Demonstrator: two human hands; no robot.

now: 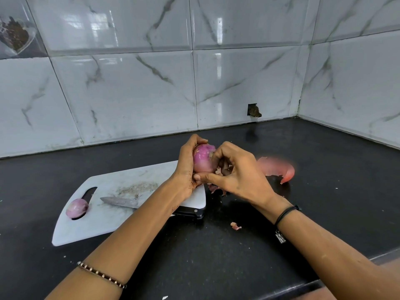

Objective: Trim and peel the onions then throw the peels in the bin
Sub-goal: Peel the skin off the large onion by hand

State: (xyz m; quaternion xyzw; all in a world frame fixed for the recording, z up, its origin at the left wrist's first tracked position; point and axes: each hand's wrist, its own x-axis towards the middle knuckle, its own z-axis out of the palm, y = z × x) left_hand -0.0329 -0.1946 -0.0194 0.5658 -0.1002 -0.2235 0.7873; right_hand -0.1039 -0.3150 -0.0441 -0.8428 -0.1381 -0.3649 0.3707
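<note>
A peel scrap (235,226) lies on the black counter (216,267), near. On the white cutting board (104,224) at left rest a peeled onion (76,207) and a knife (121,202). Beyond, the left hand (187,167) grips a purple onion (203,158); the right hand (238,172) pinches its loose skin. A large blurred peel (277,167) shows just right of them.

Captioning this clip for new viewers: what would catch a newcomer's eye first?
Both hands meet mid-frame: the left hand grips a purple onion while the right hand picks at its skin. A big pink peel shows blurred just to their right, over the black counter. On the white cutting board at left lie a second onion and a knife.
</note>
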